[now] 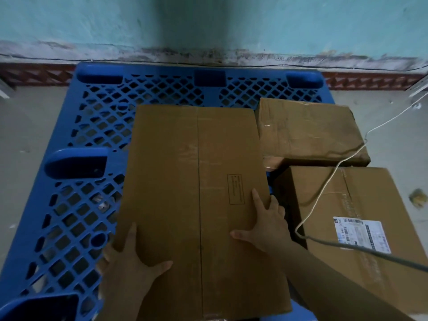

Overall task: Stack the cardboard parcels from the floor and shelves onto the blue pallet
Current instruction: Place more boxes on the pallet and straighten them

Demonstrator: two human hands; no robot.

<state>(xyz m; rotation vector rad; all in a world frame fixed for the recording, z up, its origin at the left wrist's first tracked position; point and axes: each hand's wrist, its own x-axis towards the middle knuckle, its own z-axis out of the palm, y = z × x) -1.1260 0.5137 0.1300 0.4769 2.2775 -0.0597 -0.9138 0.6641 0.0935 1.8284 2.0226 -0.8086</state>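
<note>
A long flat cardboard parcel lies over the middle of the blue pallet. My left hand grips its near left edge, thumb on top. My right hand holds its right edge, fingers spread on the top face. On the pallet's right side lie two more parcels: a taped, crumpled one at the back and a bigger box with a white shipping label in front. Whether the long parcel rests fully on the pallet or is still held up, I cannot tell.
A white cord trails from the right across both right-hand parcels. The turquoise wall and a red patterned skirting run right behind the pallet. Grey floor lies on both sides. The pallet's left half shows bare lattice.
</note>
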